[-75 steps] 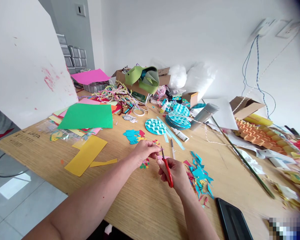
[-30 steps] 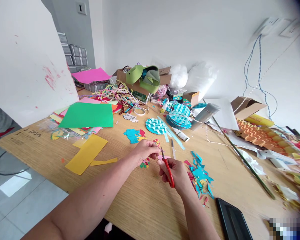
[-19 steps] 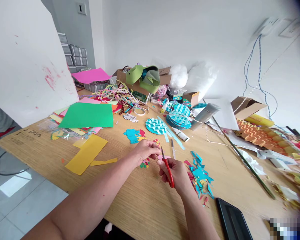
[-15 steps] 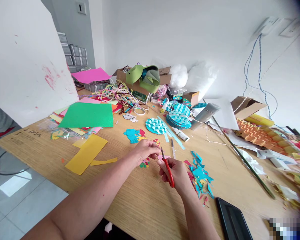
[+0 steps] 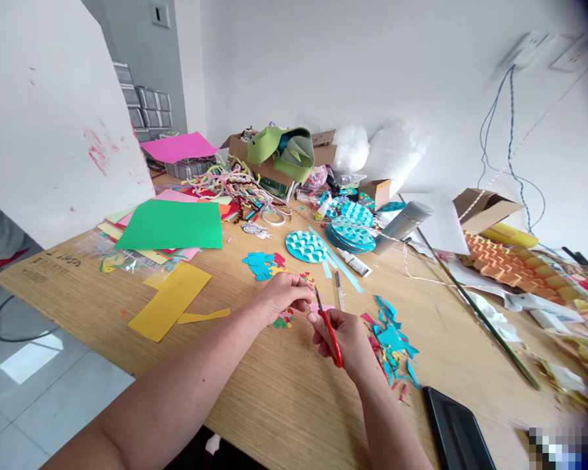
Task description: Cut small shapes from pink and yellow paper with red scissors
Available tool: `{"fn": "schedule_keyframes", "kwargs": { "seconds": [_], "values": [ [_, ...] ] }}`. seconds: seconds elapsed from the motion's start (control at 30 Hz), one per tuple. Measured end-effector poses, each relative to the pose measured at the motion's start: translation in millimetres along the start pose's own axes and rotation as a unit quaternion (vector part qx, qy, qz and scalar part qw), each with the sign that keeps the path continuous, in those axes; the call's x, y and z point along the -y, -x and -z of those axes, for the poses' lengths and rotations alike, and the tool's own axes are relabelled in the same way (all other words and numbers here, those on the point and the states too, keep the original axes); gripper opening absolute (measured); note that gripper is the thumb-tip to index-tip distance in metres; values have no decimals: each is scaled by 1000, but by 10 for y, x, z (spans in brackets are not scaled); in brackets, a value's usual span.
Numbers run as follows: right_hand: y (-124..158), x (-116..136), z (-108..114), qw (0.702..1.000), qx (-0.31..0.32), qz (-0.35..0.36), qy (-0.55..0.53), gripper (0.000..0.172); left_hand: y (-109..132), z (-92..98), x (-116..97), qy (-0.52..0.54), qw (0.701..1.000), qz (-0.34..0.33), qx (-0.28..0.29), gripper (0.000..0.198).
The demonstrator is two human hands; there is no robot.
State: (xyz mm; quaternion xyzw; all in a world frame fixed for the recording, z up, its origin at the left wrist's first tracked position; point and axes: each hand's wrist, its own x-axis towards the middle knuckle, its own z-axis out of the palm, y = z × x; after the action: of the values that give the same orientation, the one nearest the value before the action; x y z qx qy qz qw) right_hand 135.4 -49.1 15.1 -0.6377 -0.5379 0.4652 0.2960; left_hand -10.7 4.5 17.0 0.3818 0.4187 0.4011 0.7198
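Note:
My right hand (image 5: 342, 338) is closed around red-handled scissors (image 5: 331, 334), whose dark blades point up and away from me. Just left of it, my left hand (image 5: 288, 294) is pinched near the blades; what its fingertips hold is too small and covered to make out. The two hands almost touch. Small coloured paper dots (image 5: 284, 318) lie below my left hand, and more red and yellow bits show behind it. Blue fish-shaped cutouts (image 5: 259, 266) rest beyond my left hand. A pink paper piece (image 5: 322, 307) lies partly hidden behind the scissors.
Blue paper scraps (image 5: 394, 339) are heaped right of my right hand, with a black phone (image 5: 458, 427) nearer me. Yellow paper (image 5: 171, 303) and a green sheet (image 5: 171, 225) lie left. Scalloped blue discs (image 5: 350, 228), a glue tube (image 5: 355, 262) and a craft knife (image 5: 340, 290) are beyond.

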Motion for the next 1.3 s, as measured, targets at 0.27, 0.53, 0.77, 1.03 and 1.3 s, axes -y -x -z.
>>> {"fn": "schedule_keyframes", "kwargs": {
  "seconds": [0.27,0.53,0.77,1.03,1.3],
  "values": [
    [1,-1,3,1000,-1,-2,-4,46,-7,6,-2,7,1000,0,-1,7],
    [-13,-21,20,1000,-11,4,5,47,-51,56,22,-6,1000,-11,1,10],
    [-46,2,123,995,-89,-4,-37,50,-106,311,-48,-215,976,-4,36,13],
    [-85,-55,181,992,-102,14,-68,52,-113,443,-38,-505,862,3,41,5],
    [-80,-60,209,988,-130,41,-73,51,-84,459,-62,-569,821,8,42,19]
  ]
}}
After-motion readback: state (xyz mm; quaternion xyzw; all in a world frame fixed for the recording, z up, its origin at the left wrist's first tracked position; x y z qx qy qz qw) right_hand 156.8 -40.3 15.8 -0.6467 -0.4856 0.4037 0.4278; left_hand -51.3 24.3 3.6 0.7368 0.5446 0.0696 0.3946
